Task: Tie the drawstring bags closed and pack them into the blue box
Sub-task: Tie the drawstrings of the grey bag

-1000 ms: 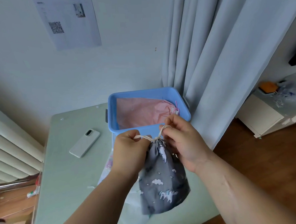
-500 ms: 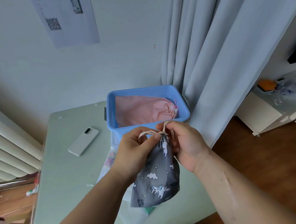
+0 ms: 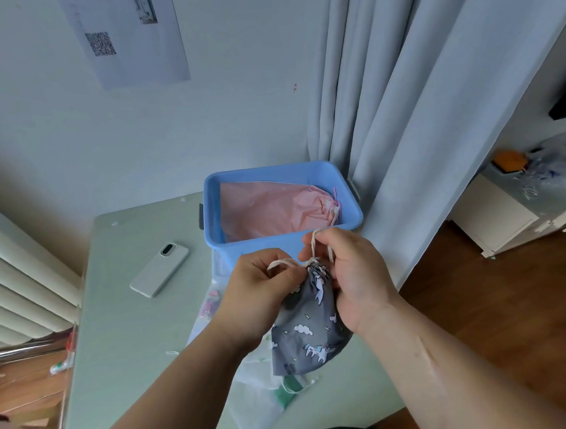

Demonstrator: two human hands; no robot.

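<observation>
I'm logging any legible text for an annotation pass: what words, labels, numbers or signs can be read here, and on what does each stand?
No text can be read.
Paper sheet on the wall: a QR code and a small photo; its printed lines are too blurred to read.
Grey unicorn bag: a small dark mark near the bottom corner, too small to read.
Phone, blue box and pink bag: no visible text.

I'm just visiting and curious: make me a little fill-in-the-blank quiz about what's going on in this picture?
1. Both hands, left hand and right hand, hold a grey bag printed with clouds and ____.
2. The bag already lying in the blue box is ____ in colour.
3. The flat white thing on the table left of the box is a ____.
4. The fingers pinch the bag's pale ____.

Missing words: unicorns; pink; phone; drawstring
</observation>
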